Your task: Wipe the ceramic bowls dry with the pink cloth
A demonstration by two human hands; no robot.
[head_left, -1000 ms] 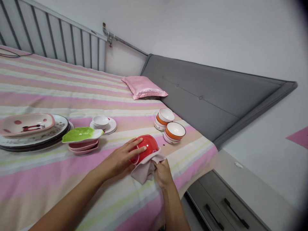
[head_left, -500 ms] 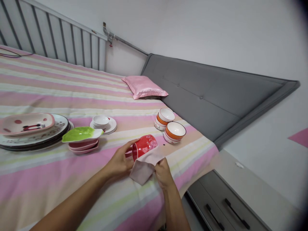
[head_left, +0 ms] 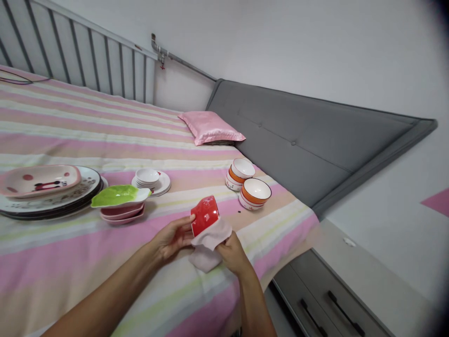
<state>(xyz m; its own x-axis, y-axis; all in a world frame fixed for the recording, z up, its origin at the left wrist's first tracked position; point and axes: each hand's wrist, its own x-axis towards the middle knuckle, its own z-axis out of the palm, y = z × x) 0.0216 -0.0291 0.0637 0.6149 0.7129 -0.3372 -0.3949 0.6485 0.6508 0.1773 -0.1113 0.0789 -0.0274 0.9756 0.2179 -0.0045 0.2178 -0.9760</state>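
A glossy red bowl [head_left: 205, 216] with pale pink flowers is tilted on its side above the bed's near edge. My left hand [head_left: 173, 238] grips its rim, thumb on the near side and fingers behind. My right hand [head_left: 232, 252] is closed on a pale pinkish cloth [head_left: 212, 236], which presses against the lower right side of the bowl and hangs down below it. Some fingers of the right hand are hidden by the cloth. To the right stand two stacks of bowls, an orange-banded bowl [head_left: 257, 191] and a white-topped stack [head_left: 242, 172].
On the striped bedspread [head_left: 105, 140] lie a leaf-shaped green dish [head_left: 117, 195] over pink dishes [head_left: 122, 214], small white bowls on white plates [head_left: 163, 182], and large stacked plates [head_left: 93, 180]. A pink pillow [head_left: 212, 127] rests by the grey headboard [head_left: 280, 126]. A drawer cabinet [head_left: 315, 295] stands lower right.
The red bowl has turned in my left hand and shifted slightly left, its side now facing me more. My right hand has moved left and up with the cloth along the bowl.
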